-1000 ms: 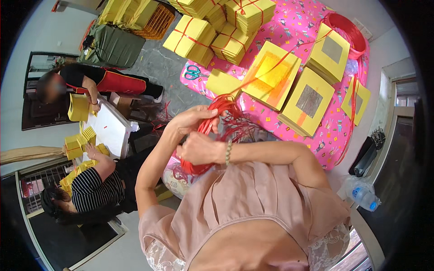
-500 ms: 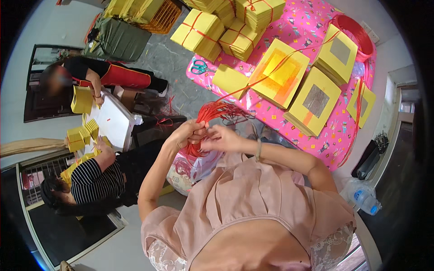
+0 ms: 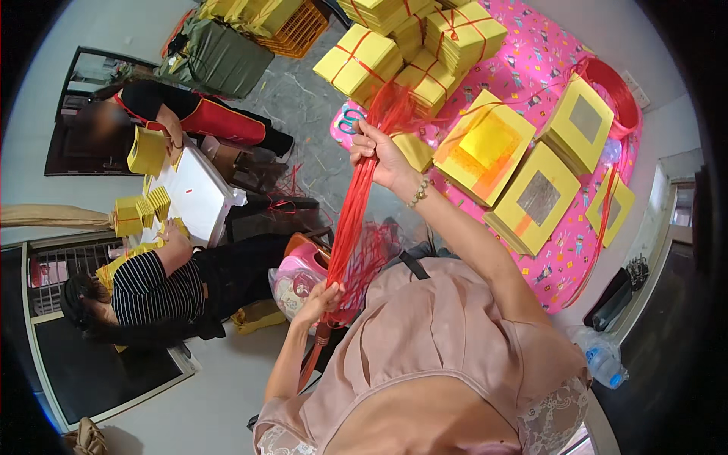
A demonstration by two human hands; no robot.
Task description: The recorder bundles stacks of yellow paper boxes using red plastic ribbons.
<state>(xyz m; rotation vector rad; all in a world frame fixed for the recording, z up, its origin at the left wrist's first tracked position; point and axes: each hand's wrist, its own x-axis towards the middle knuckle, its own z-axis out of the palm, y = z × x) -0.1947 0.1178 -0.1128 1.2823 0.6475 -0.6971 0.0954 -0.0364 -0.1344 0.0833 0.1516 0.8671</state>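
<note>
A long bundle of thin red plastic straps (image 3: 355, 216) runs taut between my hands. My right hand (image 3: 379, 152) is closed round its upper part, arm reaching out toward the pink table, and loose ends fan out above the fist. Lower down, close to my waist, my left hand (image 3: 321, 300) is closed round the other end. More loose strands hang beside the bundle, blurred by motion. Just past my right hand, teal-handled scissors (image 3: 349, 120) lie at the corner of the table. A flat yellow paper piece (image 3: 414, 152) sits partly behind my right wrist.
Strapped yellow paper stacks (image 3: 359, 58) crowd the far side of the pink patterned tablecloth (image 3: 550, 265). Loose paper stacks (image 3: 535, 199) and a red strap coil (image 3: 623, 106) lie at right. Two people work at a white table (image 3: 193, 201) at left. A pink stool (image 3: 301, 262) stands nearby.
My hands were together at the gathered straps. Now my right hand has moved up and away, my left down toward my body, and the bundle is stretched long between them.
</note>
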